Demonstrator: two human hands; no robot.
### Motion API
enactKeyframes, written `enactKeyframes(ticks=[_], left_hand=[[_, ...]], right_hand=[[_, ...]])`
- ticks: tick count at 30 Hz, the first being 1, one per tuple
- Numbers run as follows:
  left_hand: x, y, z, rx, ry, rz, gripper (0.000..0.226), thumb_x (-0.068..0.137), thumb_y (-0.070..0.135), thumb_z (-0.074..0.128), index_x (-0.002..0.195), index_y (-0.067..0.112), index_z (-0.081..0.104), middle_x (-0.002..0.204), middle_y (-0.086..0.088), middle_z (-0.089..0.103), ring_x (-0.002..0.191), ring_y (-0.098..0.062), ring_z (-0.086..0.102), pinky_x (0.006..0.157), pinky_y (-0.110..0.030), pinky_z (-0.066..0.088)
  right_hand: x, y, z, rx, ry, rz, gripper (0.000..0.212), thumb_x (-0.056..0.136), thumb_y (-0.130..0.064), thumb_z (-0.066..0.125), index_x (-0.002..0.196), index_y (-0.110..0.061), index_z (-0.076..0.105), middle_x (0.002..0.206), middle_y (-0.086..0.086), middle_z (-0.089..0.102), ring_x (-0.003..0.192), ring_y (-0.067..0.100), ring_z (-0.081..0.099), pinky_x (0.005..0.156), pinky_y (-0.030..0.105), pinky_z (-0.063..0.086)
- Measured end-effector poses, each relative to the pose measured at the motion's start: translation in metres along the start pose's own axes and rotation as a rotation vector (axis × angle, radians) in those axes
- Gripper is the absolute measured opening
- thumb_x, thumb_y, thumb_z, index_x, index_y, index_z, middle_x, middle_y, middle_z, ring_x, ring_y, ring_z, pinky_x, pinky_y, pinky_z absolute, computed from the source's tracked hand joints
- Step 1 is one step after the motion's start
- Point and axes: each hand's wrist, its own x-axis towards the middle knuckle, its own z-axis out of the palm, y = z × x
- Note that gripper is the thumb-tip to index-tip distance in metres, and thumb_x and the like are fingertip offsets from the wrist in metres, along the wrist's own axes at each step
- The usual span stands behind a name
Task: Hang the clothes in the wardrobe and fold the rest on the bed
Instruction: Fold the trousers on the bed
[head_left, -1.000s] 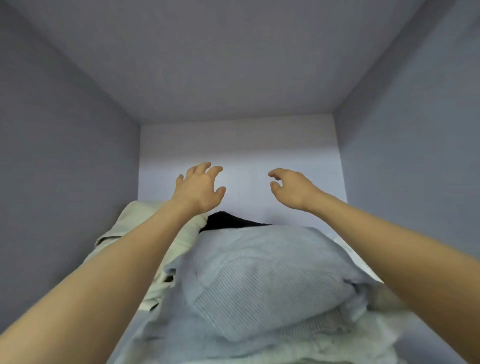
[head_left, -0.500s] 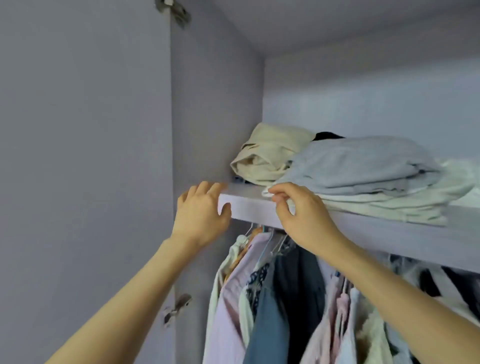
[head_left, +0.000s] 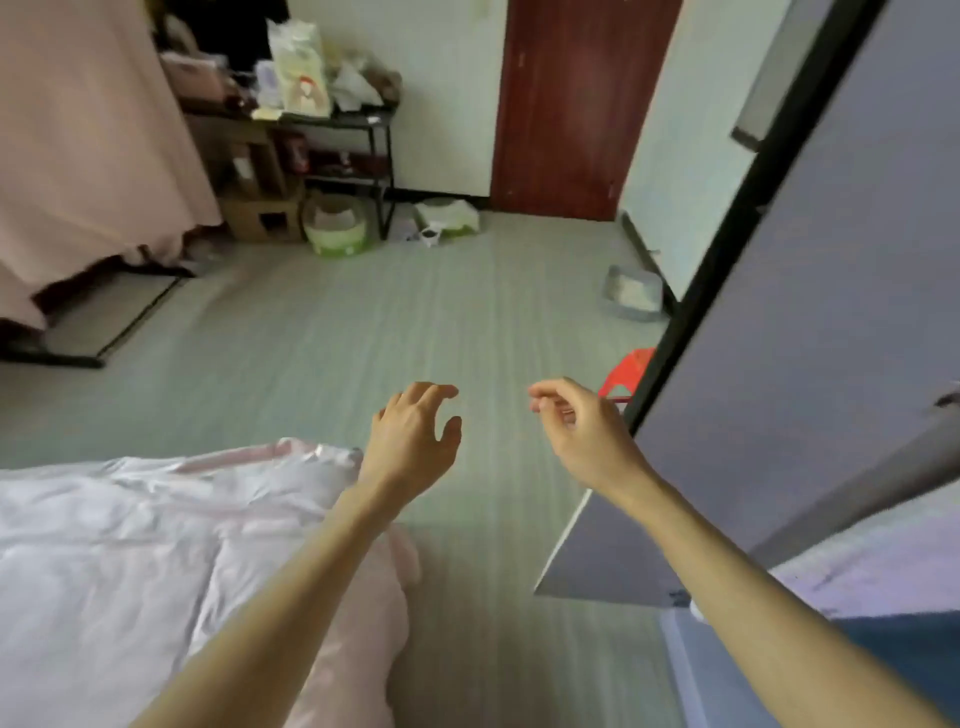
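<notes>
pale pink and white bedding covers the bed (head_left: 130, 561), which fills the low left of the view, and that is the thing to steer by. a moment ago the person was facing into the wardrobe, both hands up at the shelf edge under a stack of folded clothes with hangers below; now they have turned away from it and face the room, with grey floor (head_left: 363, 322) stretching beyond the bed.

just past the bed's far corner hangs the left hand (head_left: 415, 436), fingers loosely spread and a little curled, holding nothing. further right of the bed, the right hand (head_left: 582, 431) is raised at the same height, fingers softly bent with thumb and forefinger near each other, and i can see nothing between them either. the two hands are apart, both over bare floor, touching nothing.

right of the bed again stands the open wardrobe door (head_left: 810, 291), its lilac panel and dark edge slanting across the view. the wardrobe's inside is out of sight now, so the hung and stacked clothes cannot be seen. at the very low right there is a strip of dark blue that may be cloth, but it is too cut off to tell.

my reading: the shelf work is over for now and the person has come away empty-handed, probably heading back to the bed for the next garment. no loose clothes show on the bedding from here, so how much remains to fold i cannot judge.
</notes>
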Motion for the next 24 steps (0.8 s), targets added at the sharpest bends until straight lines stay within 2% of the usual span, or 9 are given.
enactKeyframes(ticks=[2, 6, 11, 14, 21, 24], left_hand=[[-0.017, -0.062, -0.028, 0.017, 0.05, -0.146, 0.036, 0.091, 0.021, 0.055, 0.126, 0.015, 0.056, 0.13, -0.006, 0.054, 0.118, -0.027, 0.05, 0.1, -0.035, 0.037], [-0.06, -0.173, -0.09, 0.091, 0.18, -0.421, 0.035, 0.091, 0.02, 0.054, 0.125, 0.013, 0.056, 0.129, -0.006, 0.054, 0.119, -0.027, 0.05, 0.097, -0.038, 0.039], [-0.121, -0.26, -0.151, 0.151, 0.317, -0.714, 0.036, 0.091, 0.02, 0.052, 0.126, 0.014, 0.054, 0.13, -0.005, 0.052, 0.121, -0.026, 0.047, 0.098, -0.039, 0.038], [-0.158, -0.296, -0.174, 0.172, 0.394, -0.902, 0.035, 0.091, 0.02, 0.052, 0.126, 0.014, 0.054, 0.13, -0.005, 0.053, 0.12, -0.026, 0.047, 0.098, -0.039, 0.037], [-0.195, -0.377, -0.202, 0.169, 0.501, -1.266, 0.037, 0.092, 0.02, 0.05, 0.128, 0.013, 0.053, 0.131, -0.004, 0.052, 0.121, -0.022, 0.048, 0.099, -0.035, 0.037], [-0.189, -0.418, -0.207, 0.116, 0.5, -1.411, 0.039, 0.094, 0.021, 0.047, 0.131, 0.01, 0.049, 0.134, -0.007, 0.049, 0.122, -0.022, 0.047, 0.099, -0.032, 0.037]], right_hand=[[0.015, -0.021, 0.068, 0.051, -0.146, -0.025, 0.019, 0.092, -0.006, 0.05, 0.104, -0.005, 0.066, 0.096, 0.005, 0.069, 0.093, 0.023, 0.065, 0.086, 0.029, 0.048], [0.04, -0.081, 0.201, 0.083, -0.478, -0.098, 0.022, 0.094, -0.015, 0.048, 0.108, -0.013, 0.065, 0.103, 0.002, 0.069, 0.09, 0.016, 0.062, 0.078, 0.016, 0.041], [0.047, -0.151, 0.317, 0.072, -0.799, -0.221, 0.025, 0.094, -0.014, 0.045, 0.11, -0.013, 0.064, 0.106, 0.003, 0.068, 0.1, 0.02, 0.062, 0.086, 0.019, 0.042], [0.046, -0.183, 0.375, 0.068, -0.963, -0.298, 0.027, 0.093, -0.012, 0.043, 0.111, -0.012, 0.063, 0.104, 0.005, 0.067, 0.1, 0.02, 0.061, 0.087, 0.028, 0.045], [0.065, -0.236, 0.502, 0.05, -1.25, -0.411, 0.027, 0.093, -0.012, 0.041, 0.111, -0.014, 0.061, 0.098, 0.003, 0.065, 0.097, 0.021, 0.061, 0.078, 0.024, 0.042], [0.083, -0.253, 0.559, 0.008, -1.329, -0.418, 0.03, 0.092, -0.012, 0.04, 0.115, -0.015, 0.059, 0.104, 0.007, 0.066, 0.1, 0.022, 0.059, 0.079, 0.025, 0.042]])
